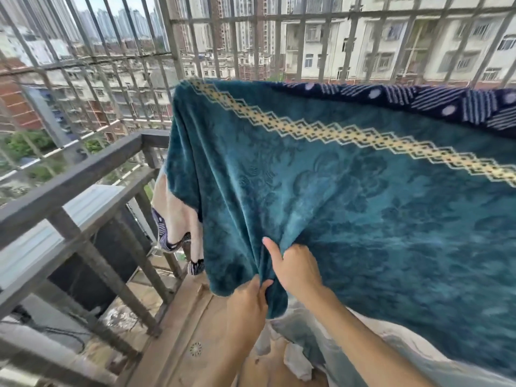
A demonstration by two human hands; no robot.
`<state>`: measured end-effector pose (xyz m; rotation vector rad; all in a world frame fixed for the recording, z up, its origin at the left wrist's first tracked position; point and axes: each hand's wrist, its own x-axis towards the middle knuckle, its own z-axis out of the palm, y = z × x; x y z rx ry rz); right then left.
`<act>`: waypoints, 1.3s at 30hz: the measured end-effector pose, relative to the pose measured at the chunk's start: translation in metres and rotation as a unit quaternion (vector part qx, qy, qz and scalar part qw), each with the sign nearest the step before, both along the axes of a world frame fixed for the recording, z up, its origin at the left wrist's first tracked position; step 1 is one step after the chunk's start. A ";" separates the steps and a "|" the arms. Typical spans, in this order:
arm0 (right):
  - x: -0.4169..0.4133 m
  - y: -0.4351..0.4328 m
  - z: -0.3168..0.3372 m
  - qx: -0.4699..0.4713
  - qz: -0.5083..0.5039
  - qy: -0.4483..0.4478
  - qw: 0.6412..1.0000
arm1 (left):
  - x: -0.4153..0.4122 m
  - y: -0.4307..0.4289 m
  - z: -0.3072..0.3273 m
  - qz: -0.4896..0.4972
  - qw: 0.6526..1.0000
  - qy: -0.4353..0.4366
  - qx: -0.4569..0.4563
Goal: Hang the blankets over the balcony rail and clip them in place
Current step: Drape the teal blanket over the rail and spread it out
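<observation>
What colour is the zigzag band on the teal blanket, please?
The band is pale gold; head view.

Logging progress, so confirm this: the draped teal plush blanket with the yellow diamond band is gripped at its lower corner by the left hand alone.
Not alone: the head view shows the left hand and the right hand both gripping the lower corner of the draped teal plush blanket.

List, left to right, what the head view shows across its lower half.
balcony rail → hanging corner of the navy blanket → left hand → right hand, both holding the teal blanket, which runs on to the right edge.
</observation>
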<state>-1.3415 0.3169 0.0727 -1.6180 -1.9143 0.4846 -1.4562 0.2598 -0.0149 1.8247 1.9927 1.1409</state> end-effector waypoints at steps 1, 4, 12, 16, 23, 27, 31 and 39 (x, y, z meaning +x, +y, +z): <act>-0.001 0.001 -0.009 0.010 -0.003 -0.003 1.000 | -0.001 0.001 -0.005 -0.004 1.000 0.003 -0.011; 0.007 0.005 -0.035 0.030 0.013 -0.004 0.999 | 0.002 0.001 -0.014 -0.021 0.998 0.059 -0.030; 0.032 -0.006 -0.114 -0.015 0.020 -0.087 0.996 | 0.020 -0.011 -0.070 -0.073 0.988 0.058 -0.126; 0.039 -0.026 -0.130 -0.103 -0.047 -0.134 0.985 | 0.028 -0.029 -0.088 -0.070 0.972 0.091 -0.205; 0.057 -0.058 -0.188 -0.243 0.051 -0.149 0.957 | 0.038 -0.060 -0.133 -0.135 0.933 0.144 -0.300; 0.064 -0.070 -0.200 -0.337 0.048 -0.120 0.933 | 0.048 -0.072 -0.143 -0.132 0.918 0.087 -0.363; 0.077 -0.071 -0.189 -0.331 0.033 -0.071 0.940 | 0.053 -0.070 -0.141 -0.124 0.931 0.048 -0.340; 0.134 -0.086 -0.158 -0.251 -0.048 0.039 0.966 | 0.077 -0.060 -0.101 -0.038 0.963 -0.025 -0.267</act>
